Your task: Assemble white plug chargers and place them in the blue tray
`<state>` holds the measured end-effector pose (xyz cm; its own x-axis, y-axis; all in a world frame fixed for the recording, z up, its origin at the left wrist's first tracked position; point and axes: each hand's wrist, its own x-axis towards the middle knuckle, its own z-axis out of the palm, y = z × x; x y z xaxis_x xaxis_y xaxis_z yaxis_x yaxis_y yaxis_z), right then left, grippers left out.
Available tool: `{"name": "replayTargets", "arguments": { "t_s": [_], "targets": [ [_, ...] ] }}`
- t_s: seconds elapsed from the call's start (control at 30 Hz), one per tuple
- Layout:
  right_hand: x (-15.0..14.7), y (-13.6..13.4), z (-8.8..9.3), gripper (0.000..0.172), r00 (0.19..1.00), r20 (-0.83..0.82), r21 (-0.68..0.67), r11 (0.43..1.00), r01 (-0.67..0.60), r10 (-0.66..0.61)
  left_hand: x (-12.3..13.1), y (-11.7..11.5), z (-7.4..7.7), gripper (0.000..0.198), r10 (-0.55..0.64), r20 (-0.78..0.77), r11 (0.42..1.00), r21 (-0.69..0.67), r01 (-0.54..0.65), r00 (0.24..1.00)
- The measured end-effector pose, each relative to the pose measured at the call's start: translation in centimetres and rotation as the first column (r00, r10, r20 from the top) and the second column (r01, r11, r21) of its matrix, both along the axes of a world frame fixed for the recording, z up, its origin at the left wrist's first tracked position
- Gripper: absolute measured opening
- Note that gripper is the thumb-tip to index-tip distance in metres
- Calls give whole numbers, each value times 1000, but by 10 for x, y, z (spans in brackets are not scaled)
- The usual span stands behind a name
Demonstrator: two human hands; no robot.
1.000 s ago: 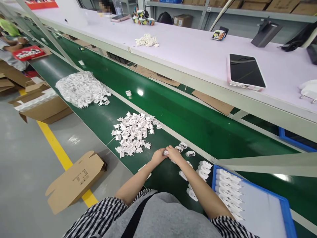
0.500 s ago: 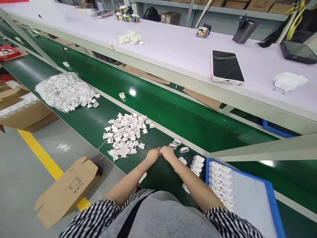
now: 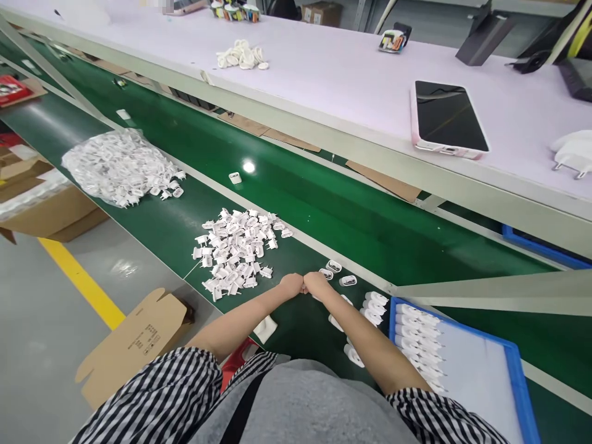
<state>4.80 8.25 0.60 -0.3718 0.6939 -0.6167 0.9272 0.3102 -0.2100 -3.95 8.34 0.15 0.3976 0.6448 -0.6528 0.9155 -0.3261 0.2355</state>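
Observation:
My left hand and my right hand meet over the green bench, fingers closed and pressed together. Whatever sits between them is hidden by the fingers. To the left of my hands lies a loose pile of white plug parts with pins. Just right of my right hand are several white oval charger housings, open side up with dark insides. Farther right, white chargers stand in a short row beside a blue-rimmed tray. More white chargers are lined up inside that tray.
A clear bag of white plug parts lies farther left. Beyond runs a green conveyor belt with one white housing. A raised shelf holds a phone. Cardboard box on the floor; white cloth-like piece near my left forearm.
The camera view has shifted slightly. My hands are still together, with the left wrist more bent. The whitish bit glimpsed between the fingers before is now covered.

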Motion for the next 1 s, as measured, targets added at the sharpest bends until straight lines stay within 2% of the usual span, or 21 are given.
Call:
{"name": "replayTargets", "arguments": {
  "t_s": [0.07, 0.17, 0.27, 0.3, 0.37, 0.43, 0.5, 0.57, 0.63, 0.7, 0.77, 0.87, 0.93, 1.0],
  "targets": [
    [1, 2, 6, 10, 1000, 9, 1, 1000, -14, 14, 0, -1, 1, 18, -12, -12, 1000, 6, 12, 1000],
    [13, 1, 24, 28, 1000, -4, 62, 998, 11, -10, -1, 0, -2, 26, -35, -20, 998, 47, 36, 999],
    [43, -18, 49, 29, 986, -58, 192, 968, 163, -155, -3, 1, -10, 29, -34, 56, 995, 95, 29, 998],
    [55, -30, 56, 27, 973, -53, 200, 953, 229, -223, -3, 1, -14, 30, -21, 103, 994, 107, 9, 994],
    [75, -59, 63, 23, 941, 23, 124, 934, 334, -339, -2, -1, -21, 33, 9, 216, 993, 113, -34, 976],
    [85, -89, 59, 24, 917, 82, 18, 921, 390, -390, 1, -6, -28, 39, 19, 335, 996, 78, -48, 942],
    [83, -112, 48, 31, 910, 96, -14, 914, 406, -403, 5, -15, -35, 49, 12, 444, 1000, 3, -15, 896],
    [75, -125, 34, 33, 906, 108, 37, 912, 408, -410, 10, -26, -39, 64, 8, 524, 999, -44, 18, 852],
    [68, -129, 21, 28, 897, 111, 122, 902, 414, -427, 16, -35, -40, 76, 6, 564, 999, -41, 20, 826],
    [65, -129, 13, 22, 883, 87, 220, 873, 436, -462, 23, -43, -40, 74, 17, 564, 1000, -27, -2, 825],
    [68, -127, 8, 25, 861, 63, 326, 825, 461, -505, 29, -47, -38, 65, 37, 535, 999, -35, -22, 844],
    [76, -121, 4, 53, 830, 59, 419, 768, 483, -554, 30, -50, -36, 57, 39, 489, 998, -59, -12, 871],
    [82, -113, 3, 76, 839, 52, 397, 783, 480, -541, 27, -52, -36, 56, 38, 472, 998, -62, -10, 881],
    [88, -103, 4, 86, 855, 47, 315, 820, 478, -517, 23, -54, -37, 55, 52, 464, 998, -58, -29, 884]
  ]
}}
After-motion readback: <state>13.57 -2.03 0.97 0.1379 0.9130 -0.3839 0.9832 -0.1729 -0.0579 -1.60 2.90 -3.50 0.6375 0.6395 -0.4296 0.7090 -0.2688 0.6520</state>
